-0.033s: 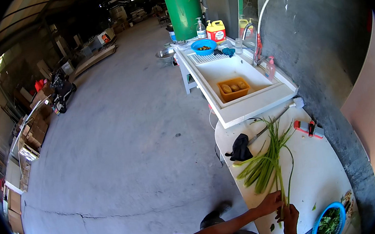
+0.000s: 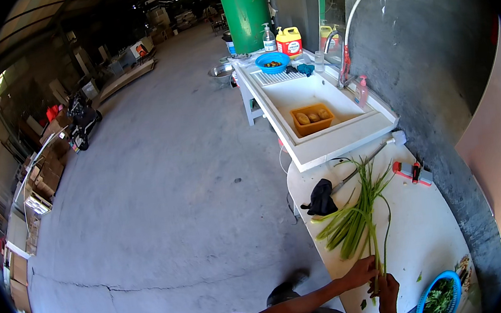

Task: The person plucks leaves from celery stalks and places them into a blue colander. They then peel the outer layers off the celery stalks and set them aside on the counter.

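Note:
Close to the near edge of the white table, my left hand (image 2: pixel 360 272) is closed round the lower part of a celery stalk (image 2: pixel 374 238). Just below and to the right, my right hand (image 2: pixel 387 289) grips the same stalk near its lower end, its fingers partly hidden. Beyond my hands lies a loose bunch of green celery (image 2: pixel 350 231), thin tops pointing away. A blue plastic basket (image 2: pixel 458 286) with green leaves (image 2: pixel 440 299) in it stands right of my right hand. A few leaf scraps lie on the tabletop.
Past the celery are a black cloth (image 2: pixel 322 198) and a red-and-grey device (image 2: pixel 412 173). The white table (image 2: pixel 434 216) meets a sink (image 2: pixel 323 149) holding an orange basin (image 2: pixel 313 126) of potato-like pieces. A grey wall (image 2: pixel 413 78) borders the right; concrete floor (image 2: pixel 163 196) lies left.

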Action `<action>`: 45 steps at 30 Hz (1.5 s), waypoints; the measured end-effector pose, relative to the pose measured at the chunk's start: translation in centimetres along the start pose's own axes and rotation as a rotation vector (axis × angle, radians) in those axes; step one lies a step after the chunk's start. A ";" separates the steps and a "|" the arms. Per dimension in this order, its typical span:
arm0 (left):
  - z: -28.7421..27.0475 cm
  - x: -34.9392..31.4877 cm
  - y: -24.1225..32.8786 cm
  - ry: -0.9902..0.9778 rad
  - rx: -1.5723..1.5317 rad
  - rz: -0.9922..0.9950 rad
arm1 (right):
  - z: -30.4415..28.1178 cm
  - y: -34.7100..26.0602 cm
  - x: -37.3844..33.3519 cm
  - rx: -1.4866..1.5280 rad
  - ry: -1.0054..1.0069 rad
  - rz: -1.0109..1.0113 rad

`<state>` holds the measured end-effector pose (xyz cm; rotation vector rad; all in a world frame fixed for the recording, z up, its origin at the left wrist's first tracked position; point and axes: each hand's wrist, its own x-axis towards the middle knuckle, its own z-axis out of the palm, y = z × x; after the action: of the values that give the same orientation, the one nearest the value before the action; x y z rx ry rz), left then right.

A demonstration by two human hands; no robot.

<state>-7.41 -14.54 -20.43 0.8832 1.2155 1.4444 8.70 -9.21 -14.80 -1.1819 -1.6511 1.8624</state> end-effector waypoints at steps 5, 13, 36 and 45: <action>0.3 0.1 0.2 0.006 0.074 -0.020 | -0.3 0.5 0.0 -0.085 0.066 -0.036; 0.3 -0.3 -0.9 0.132 -0.162 -0.211 | 1.9 -0.3 -0.7 -0.088 -0.119 -0.067; -2.7 -0.5 -3.9 0.277 -0.338 -0.213 | -4.7 12.1 4.2 -1.000 0.301 -0.173; -2.4 1.1 -2.9 0.280 -0.290 -0.186 | -5.7 13.4 3.6 -1.016 0.230 -0.182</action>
<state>-9.28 -14.07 -23.91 0.3702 1.2152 1.5764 14.29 -6.13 -28.38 -1.4273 -2.5211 0.6709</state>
